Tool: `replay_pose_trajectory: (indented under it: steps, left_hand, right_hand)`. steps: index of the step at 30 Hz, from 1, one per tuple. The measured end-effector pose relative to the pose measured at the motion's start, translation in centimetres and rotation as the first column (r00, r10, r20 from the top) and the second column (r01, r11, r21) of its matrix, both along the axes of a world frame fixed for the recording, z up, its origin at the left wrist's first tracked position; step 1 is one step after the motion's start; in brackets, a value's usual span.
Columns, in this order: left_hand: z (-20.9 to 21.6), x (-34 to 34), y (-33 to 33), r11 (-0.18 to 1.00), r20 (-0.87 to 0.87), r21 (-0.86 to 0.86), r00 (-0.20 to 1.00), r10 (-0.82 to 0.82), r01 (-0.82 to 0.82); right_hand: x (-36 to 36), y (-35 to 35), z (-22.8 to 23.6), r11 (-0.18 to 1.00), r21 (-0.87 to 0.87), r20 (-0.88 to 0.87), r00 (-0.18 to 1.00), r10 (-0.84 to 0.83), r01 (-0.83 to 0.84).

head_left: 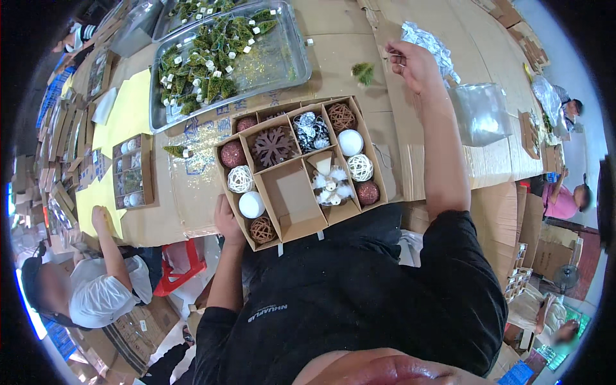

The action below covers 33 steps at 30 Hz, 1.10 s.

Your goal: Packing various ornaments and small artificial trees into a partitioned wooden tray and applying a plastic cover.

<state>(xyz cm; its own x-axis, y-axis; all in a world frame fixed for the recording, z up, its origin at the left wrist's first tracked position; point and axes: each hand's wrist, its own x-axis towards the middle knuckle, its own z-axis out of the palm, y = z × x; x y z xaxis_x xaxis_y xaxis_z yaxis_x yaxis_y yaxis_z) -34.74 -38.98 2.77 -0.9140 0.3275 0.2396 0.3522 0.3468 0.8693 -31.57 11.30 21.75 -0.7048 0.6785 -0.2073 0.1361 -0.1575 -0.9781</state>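
Observation:
A divided cardboard box (297, 227) sits slanted at the table's near edge. Its compartments hold glitter balls (232, 154), white balls (251, 205), woven balls (262, 230), a brown snowflake (274, 147), frosted pine cones (312, 132) and a small white furry figure (333, 186). One large front compartment shows bare cardboard. My left hand (228, 221) is closed at the box's lower left side, its fingers partly hidden. Out to the far right, my right hand (414, 66) is pinched around something thin and pale, beside crumpled silvery wrapping (428, 48). A little green tree (362, 73) lies left of that hand.
A clear tray (307, 67) of several small green trees with white bases stands at the back left, near scattered gold glitter. Another filled box (133, 172) lies at left. A clear plastic bin (480, 115) is right of my right forearm. Other people work on both sides.

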Motion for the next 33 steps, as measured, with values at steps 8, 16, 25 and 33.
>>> replay_pose_trajectory:
  steps: [8,16,25,33]
  left_hand:
    - [3.4,0.2,1.7,0.999,-0.134,-0.031,0.991,0.022,-0.027]
    - [16.5,-4.5,2.3,0.907,-0.124,0.412,0.981,0.149,-0.085]
    - [32.9,-4.3,14.4,0.878,-0.041,-0.273,0.907,-0.420,0.394]
    - [27.8,-2.4,13.1,0.673,0.263,0.470,0.637,-0.724,0.571]
  right_hand:
    - [1.5,-2.1,4.3,0.948,0.025,0.081,0.946,0.314,-0.317]
    - [1.6,-8.5,12.4,0.685,0.651,0.141,0.939,0.314,-0.327]
    - [-1.1,-17.2,21.5,0.281,0.808,0.280,0.758,0.589,-0.517]
    - [1.1,-16.1,21.1,0.421,0.845,0.041,0.825,0.564,-0.330]
